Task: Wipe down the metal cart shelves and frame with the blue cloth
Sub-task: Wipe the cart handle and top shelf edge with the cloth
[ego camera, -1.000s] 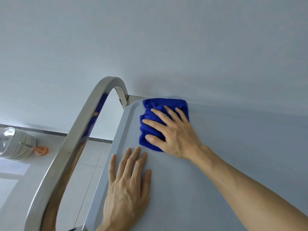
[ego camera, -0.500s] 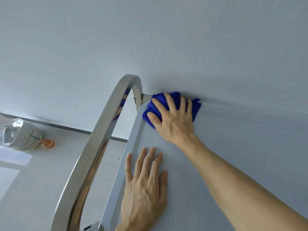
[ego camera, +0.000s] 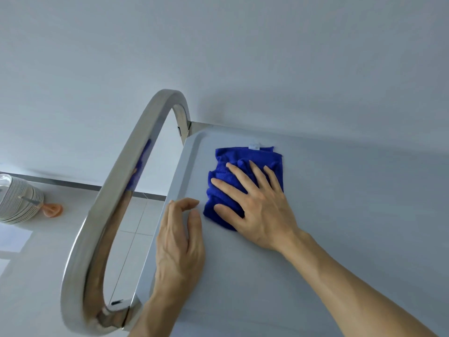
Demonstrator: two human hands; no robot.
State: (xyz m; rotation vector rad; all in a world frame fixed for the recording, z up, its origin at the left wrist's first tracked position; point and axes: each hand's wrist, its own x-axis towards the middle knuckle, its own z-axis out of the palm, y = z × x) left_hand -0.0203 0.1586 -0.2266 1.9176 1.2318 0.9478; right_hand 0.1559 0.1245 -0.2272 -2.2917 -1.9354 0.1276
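Observation:
The blue cloth (ego camera: pixel 245 166) lies folded on the cart's top shelf (ego camera: pixel 340 203), near its far left corner, with a small white tag at its far edge. My right hand (ego camera: pixel 257 205) presses flat on the cloth with spread, straight fingers. My left hand (ego camera: pixel 179 242) rests at the shelf's left rim, fingers slightly bent, holding nothing, just left of the cloth. The polished metal handle (ego camera: pixel 114 203) of the cart arches up along the left side.
A pale wall (ego camera: pixel 243 57) stands directly behind the cart. On the tiled floor at the far left sits a stack of white plates (ego camera: pixel 19 203) with an orange object (ego camera: pixel 52 210) beside it.
My right hand has drawn the cloth back from the far corner toward me along the shelf. My left hand has shifted left to the shelf rim and its fingers have bent a little.

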